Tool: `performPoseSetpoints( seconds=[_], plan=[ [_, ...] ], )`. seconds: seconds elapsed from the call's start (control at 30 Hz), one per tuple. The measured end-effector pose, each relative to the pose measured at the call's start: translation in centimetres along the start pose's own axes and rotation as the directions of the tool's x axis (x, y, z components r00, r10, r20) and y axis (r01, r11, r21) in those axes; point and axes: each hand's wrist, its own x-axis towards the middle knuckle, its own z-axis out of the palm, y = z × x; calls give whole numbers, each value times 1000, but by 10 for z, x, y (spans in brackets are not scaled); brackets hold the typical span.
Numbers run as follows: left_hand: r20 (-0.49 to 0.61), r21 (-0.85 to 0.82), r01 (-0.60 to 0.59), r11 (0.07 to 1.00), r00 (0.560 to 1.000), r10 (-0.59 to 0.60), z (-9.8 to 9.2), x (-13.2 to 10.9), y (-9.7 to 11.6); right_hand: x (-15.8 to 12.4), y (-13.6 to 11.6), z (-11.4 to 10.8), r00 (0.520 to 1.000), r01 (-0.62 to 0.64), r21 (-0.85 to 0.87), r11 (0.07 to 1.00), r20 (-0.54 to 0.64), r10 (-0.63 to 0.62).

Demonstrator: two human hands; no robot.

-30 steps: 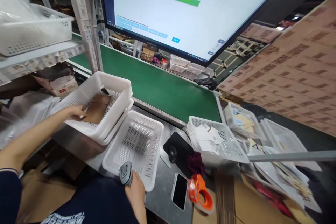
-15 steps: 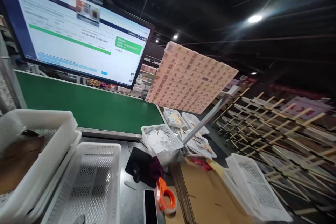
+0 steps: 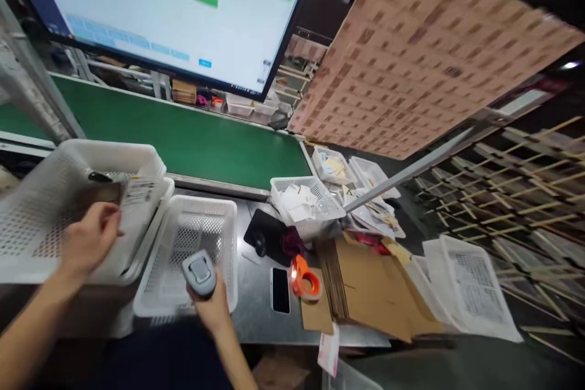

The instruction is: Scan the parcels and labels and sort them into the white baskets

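Observation:
My right hand [image 3: 216, 309] is wrapped round a grey handheld barcode scanner [image 3: 200, 274], which it holds above an empty white perforated basket [image 3: 228, 237]. My left hand [image 3: 94, 236] is over the stacked white baskets [image 3: 158, 161] on the left, its fingers curled in a pinch. At its fingertips is a bag with a white printed label [image 3: 139, 190]; it tilts against the basket wall, and a brown part shows beside it. Motion blur and the hand hide part of the bag.
Right of the baskets lie a mouse [image 3: 259, 244], a phone [image 3: 280, 290], an orange tape dispenser [image 3: 304, 280] and flat cardboard [image 3: 370, 283]. A monitor [image 3: 173, 18] hangs over the green conveyor [image 3: 205, 143]. A slanted metal bar [image 3: 406, 173] crosses the right side.
My view has tilted down. Both hands have come into sight, the right one with the scanner. The labelled bag now shows raised in the left basket.

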Motion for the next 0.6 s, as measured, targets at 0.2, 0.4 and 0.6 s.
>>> performPoseSetpoints(
  seconds=[0.2, 0.4, 0.6],
  plan=[
    [484, -364, 261, 894, 873, -58, 117, -55, 20, 34, -33, -10, 1000, -11, 57, 998, -25, 13],
    [539, -291, 53, 955, 834, 118, 99, -68, -16, -19, 43, -37, 964, -256, -258, 931, -2, 265],
    [117, -183, -198, 963, 968, 222, -27, 78, -23, -49, 127, -74, 866, -332, -527, 782, 158, 474]
  ],
)
